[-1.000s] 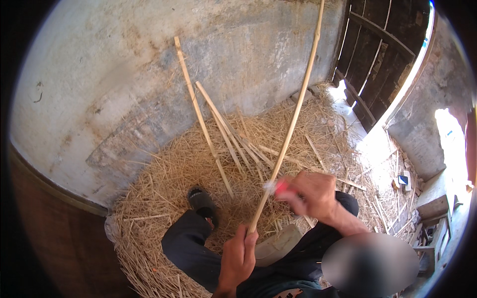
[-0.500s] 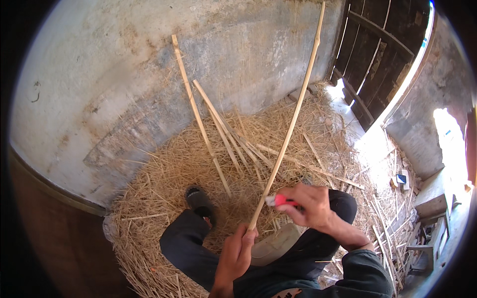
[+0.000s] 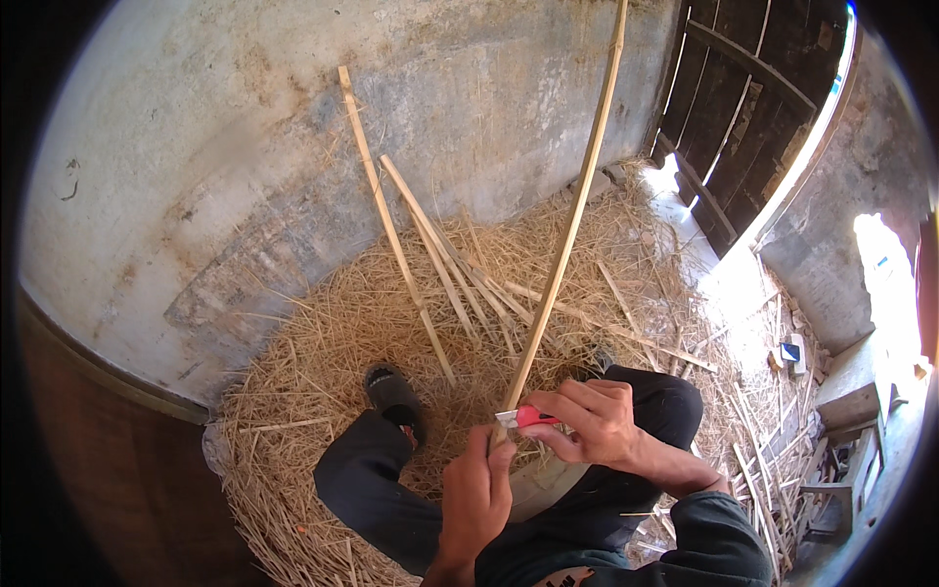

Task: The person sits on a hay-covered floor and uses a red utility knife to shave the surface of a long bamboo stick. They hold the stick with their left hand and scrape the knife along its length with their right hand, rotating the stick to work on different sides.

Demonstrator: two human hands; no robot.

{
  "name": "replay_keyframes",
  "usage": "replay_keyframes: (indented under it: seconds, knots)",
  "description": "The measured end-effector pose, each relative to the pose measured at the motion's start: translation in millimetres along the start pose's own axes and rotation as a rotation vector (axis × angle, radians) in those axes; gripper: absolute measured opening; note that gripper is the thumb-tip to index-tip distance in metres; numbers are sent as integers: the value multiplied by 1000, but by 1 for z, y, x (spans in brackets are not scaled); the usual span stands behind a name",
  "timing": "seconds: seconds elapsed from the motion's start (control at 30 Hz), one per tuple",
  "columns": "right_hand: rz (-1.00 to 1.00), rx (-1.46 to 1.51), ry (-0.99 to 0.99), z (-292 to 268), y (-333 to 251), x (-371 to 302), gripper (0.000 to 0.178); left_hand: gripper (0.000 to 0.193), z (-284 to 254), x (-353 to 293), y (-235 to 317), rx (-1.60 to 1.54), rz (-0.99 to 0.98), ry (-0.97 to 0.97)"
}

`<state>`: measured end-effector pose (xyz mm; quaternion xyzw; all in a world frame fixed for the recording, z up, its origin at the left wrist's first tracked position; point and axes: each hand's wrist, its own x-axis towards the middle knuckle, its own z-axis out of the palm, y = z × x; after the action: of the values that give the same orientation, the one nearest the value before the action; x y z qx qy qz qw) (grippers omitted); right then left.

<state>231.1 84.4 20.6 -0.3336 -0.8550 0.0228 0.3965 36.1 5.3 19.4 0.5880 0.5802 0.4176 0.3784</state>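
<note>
A long pale bamboo strip (image 3: pixel 562 254) slants up and away from my lap, its far end past the top of the view. My left hand (image 3: pixel 476 494) is closed round its near end, thumb along the strip. In my right hand (image 3: pixel 599 423) is a red-handled utility knife (image 3: pixel 534 416). Its blade crosses the strip just above my left fingers and appears to touch it. My right fingers hide most of the knife's handle.
Several bamboo strips (image 3: pixel 391 220) lean on the stained wall (image 3: pixel 245 147) or lie on shavings (image 3: pixel 323 372). A dark slipper (image 3: pixel 393 399) is by my bent leg. At right are a plank door (image 3: pixel 743 98), a low wooden stool (image 3: pixel 831 499) and a small white-and-blue object (image 3: pixel 794 353).
My right hand and the knife have moved down and left along the strip toward my left hand. The strip has tilted slightly more upright, and my left hand has shifted a little right.
</note>
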Motion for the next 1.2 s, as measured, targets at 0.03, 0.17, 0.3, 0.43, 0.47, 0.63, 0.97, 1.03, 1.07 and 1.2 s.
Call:
replay_keyframes:
  seconds: [0.03,0.17,0.3,0.43,0.47,0.63,0.97,1.03,1.07,1.2]
  knots:
    - [-1,-5,-2,-1,0,1,38,32,0,0,0,2,13,12]
    - [-17,-14,26,-3,-1,5,37,30,-2,-2,3,37,3,3]
    - [-33,-30,42,-2,5,5,35,27,-5,-4,3,89,-10,-22]
    - [-47,-37,52,-4,6,9,35,27,-7,-5,5,94,-15,-26]
    - [-47,-34,51,-4,6,10,34,27,-7,-5,4,94,-6,-20]
    - [-21,-32,69,-6,14,15,34,31,-6,-10,-5,83,6,20]
    - [84,-184,175,-12,42,13,25,31,-13,-18,-3,77,-53,-43]
    - [615,-145,362,-40,97,38,23,30,-13,-41,-12,72,-115,-131]
    - [617,-70,435,-47,114,39,24,29,-13,-47,-13,59,-102,-156]
    - [627,19,469,-47,119,17,25,35,-17,-48,-21,-82,-112,-254]
